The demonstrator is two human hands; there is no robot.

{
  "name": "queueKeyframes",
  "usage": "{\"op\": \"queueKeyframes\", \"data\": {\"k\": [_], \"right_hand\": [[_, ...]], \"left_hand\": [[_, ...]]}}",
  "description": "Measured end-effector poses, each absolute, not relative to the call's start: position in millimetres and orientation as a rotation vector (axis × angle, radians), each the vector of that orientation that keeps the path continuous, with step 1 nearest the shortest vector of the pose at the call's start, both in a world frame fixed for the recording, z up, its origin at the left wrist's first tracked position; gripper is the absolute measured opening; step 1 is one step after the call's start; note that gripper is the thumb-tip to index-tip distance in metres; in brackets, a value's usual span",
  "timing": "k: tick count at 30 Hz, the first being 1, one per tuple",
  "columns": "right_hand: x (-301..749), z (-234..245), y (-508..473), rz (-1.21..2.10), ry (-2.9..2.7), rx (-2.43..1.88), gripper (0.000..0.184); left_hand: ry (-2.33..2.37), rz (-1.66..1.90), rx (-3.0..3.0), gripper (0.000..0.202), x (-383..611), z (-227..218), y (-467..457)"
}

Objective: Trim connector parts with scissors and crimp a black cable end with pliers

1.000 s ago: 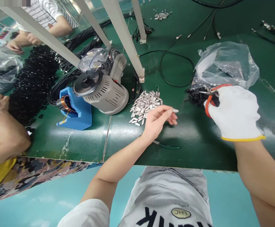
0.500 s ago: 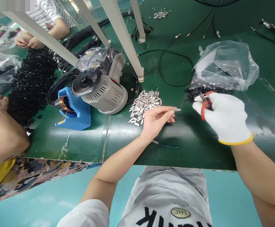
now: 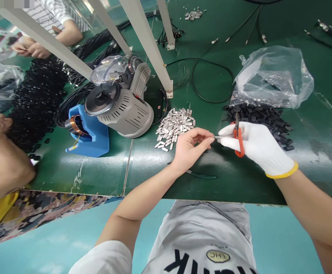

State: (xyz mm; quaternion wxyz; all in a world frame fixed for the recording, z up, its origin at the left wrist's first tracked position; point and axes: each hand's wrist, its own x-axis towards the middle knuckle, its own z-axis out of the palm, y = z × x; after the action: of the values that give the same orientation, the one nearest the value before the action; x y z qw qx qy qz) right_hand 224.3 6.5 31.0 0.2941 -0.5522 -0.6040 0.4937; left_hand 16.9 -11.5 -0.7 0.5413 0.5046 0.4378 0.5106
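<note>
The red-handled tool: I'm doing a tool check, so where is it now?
In the head view, the red-handled tool is right of centre in the gloved right hand, near the heap of black parts.

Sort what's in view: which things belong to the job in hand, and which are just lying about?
Likely in the job: metal piece, in left hand; red-handled tool, in right hand; metal pile; black pieces.

Seemingly just lying about: blue dispenser; grey machine; cable loop; green-handled tool.

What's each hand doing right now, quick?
Left hand: closed, pinching a small metal piece.
Right hand: closed around a red-handled tool; can't tell whether it also grips the metal piece.
</note>
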Motion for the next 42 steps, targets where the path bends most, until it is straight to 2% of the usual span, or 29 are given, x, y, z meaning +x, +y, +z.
{"op": "queueKeyframes", "data": {"k": [20,28,42], "right_hand": [[223,19,4,1.139,-1.72,-1.553,0.029],[223,19,7,1.081,-1.836,-1.694,0.032],[221,26,7,1.109,-1.874,-1.771,0.032]], "left_hand": [[1.099,1.113,1.348,0.025,19,-12,-12],[1.134,1.071,1.382,0.015,19,-14,-12],[1.069,1.053,1.254,0.016,19,-15,-9]]}}
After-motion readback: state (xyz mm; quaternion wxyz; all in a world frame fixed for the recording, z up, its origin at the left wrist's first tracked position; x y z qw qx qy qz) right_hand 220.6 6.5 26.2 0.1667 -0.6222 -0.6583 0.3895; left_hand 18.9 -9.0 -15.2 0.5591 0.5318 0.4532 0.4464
